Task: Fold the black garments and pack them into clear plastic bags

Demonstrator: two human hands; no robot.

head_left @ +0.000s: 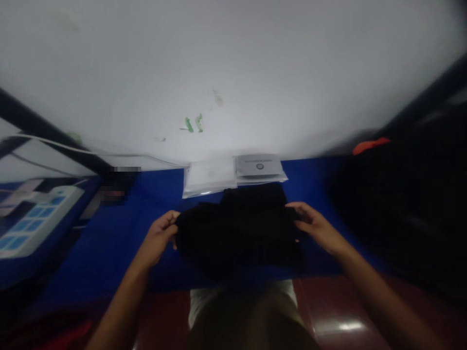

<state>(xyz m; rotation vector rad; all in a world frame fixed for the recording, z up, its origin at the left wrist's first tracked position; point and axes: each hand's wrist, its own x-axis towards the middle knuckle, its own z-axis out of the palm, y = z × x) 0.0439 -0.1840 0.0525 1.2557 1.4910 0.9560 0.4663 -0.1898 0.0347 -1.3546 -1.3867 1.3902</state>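
A black piece of cloth [241, 228], seemingly a garment, is spread across the blue table in front of me. My left hand [162, 233] grips its left edge, thumb and fingers closed on the fabric. At the opposite edge my right hand [310, 221] pinches the cloth near its upper right side. The fabric is so dark that its folds and exact kind cannot be made out. Just behind it lie a white plastic packet [209, 176] and a grey printed packet [260, 166], side by side against the wall.
The blue tabletop [120, 233] runs along a white wall [273, 87]. On the left stands a white power strip [40, 221] with blue panels, and a white cable [138, 155] trails along the wall. A large dark heap [401, 209] with an orange bit [370, 145] fills the right side.
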